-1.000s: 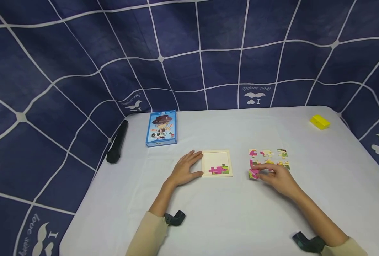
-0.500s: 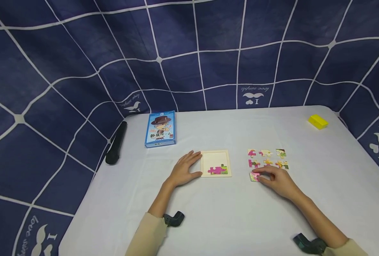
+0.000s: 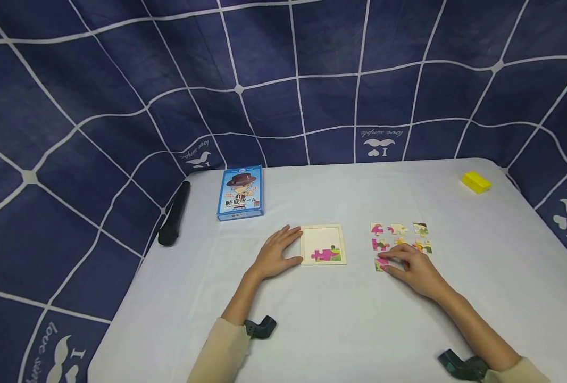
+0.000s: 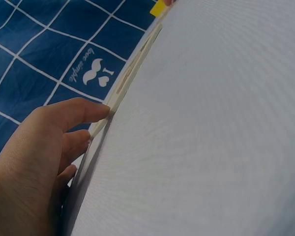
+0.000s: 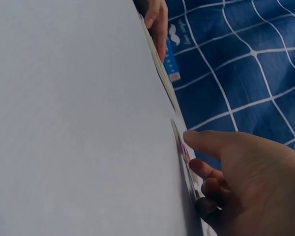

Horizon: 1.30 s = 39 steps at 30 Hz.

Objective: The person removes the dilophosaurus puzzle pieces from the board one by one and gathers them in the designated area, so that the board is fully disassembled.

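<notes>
My right hand (image 3: 415, 270) pinches a pink-and-green jigsaw piece (image 3: 380, 264) between thumb and forefinger, low over the white table. In the right wrist view this piece (image 5: 176, 130) shows nearly edge-on beside the thumb. Just beyond the hand, several loose jigsaw pieces (image 3: 420, 229) lie in rows, partly hidden by the fingers. My left hand (image 3: 276, 252) touches the left edge of a square puzzle frame (image 3: 343, 244), its fingers spread and relaxed. Joined pink and green pieces (image 3: 326, 254) lie along the frame's lower right. From the left wrist, the frame (image 4: 132, 69) appears as a thin pale strip.
A blue game box (image 3: 240, 192) lies behind and left of the frame. Farther left, a black stick-shaped object (image 3: 174, 214) is near the table edge. One yellow block (image 3: 476, 182) sits at the back right. A blue checked cloth (image 3: 331, 101) hangs behind the table.
The right hand has drawn the jigsaw piece slightly toward me, away from the row above, and turned it a little. The left hand and the frame keep their places.
</notes>
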Each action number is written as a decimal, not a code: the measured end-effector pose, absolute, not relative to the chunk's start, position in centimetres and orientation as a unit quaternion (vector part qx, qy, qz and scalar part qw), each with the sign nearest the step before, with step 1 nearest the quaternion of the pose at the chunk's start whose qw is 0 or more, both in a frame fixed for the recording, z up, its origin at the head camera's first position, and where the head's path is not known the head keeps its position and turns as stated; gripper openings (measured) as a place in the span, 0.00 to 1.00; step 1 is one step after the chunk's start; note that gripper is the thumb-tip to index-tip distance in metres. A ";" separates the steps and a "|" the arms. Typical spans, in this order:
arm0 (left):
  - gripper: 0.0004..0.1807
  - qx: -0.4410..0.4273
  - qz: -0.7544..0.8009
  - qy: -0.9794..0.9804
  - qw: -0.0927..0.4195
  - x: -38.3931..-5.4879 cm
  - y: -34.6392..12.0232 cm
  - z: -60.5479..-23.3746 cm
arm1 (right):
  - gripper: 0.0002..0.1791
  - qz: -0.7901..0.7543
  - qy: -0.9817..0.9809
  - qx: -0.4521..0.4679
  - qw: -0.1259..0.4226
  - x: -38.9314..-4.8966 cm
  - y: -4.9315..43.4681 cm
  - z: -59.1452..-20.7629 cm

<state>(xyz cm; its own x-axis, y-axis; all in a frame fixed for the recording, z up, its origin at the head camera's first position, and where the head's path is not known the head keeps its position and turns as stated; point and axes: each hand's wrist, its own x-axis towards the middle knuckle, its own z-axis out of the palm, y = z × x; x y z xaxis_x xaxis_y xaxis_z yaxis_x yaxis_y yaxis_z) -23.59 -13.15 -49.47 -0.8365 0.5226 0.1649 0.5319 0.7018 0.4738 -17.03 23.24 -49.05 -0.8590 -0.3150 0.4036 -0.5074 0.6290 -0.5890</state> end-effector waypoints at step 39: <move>0.37 -0.288 -0.254 -0.923 0.009 -23.5 -13.1 -49.3 | 0.14 0.360 -0.898 0.249 0.042 -20.8 11.7 -48.5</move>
<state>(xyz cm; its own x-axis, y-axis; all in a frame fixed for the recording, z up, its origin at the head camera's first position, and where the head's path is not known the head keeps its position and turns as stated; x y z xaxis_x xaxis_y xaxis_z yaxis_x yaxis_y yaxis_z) -23.54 -13.09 -49.34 -0.8342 0.5268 0.1630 0.5360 0.7051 0.4643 -20.76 11.71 -48.47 -0.8729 -0.4166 0.2541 -0.4767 0.6166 -0.6266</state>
